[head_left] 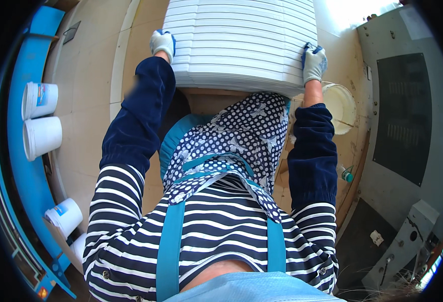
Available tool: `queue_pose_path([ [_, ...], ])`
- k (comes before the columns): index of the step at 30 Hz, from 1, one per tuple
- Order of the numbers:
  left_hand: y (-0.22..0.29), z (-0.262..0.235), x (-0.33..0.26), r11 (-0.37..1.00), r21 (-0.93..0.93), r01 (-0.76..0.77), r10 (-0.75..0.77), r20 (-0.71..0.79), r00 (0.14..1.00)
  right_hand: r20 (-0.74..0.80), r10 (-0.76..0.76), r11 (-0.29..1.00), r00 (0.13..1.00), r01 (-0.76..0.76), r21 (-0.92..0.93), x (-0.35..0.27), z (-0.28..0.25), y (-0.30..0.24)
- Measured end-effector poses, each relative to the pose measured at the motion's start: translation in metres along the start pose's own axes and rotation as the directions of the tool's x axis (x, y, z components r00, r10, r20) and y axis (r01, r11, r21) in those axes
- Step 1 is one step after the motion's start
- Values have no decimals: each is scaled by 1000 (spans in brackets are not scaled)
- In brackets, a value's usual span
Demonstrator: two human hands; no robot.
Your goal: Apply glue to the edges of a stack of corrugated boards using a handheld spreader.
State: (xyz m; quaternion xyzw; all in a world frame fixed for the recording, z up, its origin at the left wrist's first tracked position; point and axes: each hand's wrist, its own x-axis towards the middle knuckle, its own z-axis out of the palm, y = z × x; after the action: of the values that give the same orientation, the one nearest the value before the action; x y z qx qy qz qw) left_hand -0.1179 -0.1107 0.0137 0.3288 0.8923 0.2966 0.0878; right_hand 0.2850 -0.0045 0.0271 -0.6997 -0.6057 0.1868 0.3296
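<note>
A tall stack of white paper or thin board (241, 45) stands in front of me, its layers showing as many thin lines. My left hand (163, 43), in a white glove with blue-coated fingers, is closed against the left side of the stack. On the opposite side my right hand (314, 62), gloved the same way, curls its fingers at the right edge. Both arms are stretched forward in dark blue sleeve covers. The fingertips are partly hidden at the stack's sides. Below the stack shows a brown wooden edge (216, 92), close to my dotted apron (241, 133).
A round whitish bucket (338, 108) stands right of the stack, with a green-capped bottle (348, 175) nearer me. A grey machine cabinet (400, 116) borders the right. Along the left runs a blue bench frame (27, 166) with white buckets (42, 137) on it.
</note>
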Motion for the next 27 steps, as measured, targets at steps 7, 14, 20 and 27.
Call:
queue_pose_path([
  [7,-29,-42,-33,656,-600,458,-17,595,803,-92,118,984,989,-103,146,-14,-27,34],
  [14,-21,-42,-55,737,-570,363,153,663,733,36,74,994,997,-71,-86,-28,-12,49],
  [20,1,-70,-51,605,-578,548,64,722,689,279,182,877,943,-284,387,-8,-34,64],
  [27,15,-87,-45,890,-451,-58,354,607,711,412,57,815,909,-281,507,-24,-73,3],
])
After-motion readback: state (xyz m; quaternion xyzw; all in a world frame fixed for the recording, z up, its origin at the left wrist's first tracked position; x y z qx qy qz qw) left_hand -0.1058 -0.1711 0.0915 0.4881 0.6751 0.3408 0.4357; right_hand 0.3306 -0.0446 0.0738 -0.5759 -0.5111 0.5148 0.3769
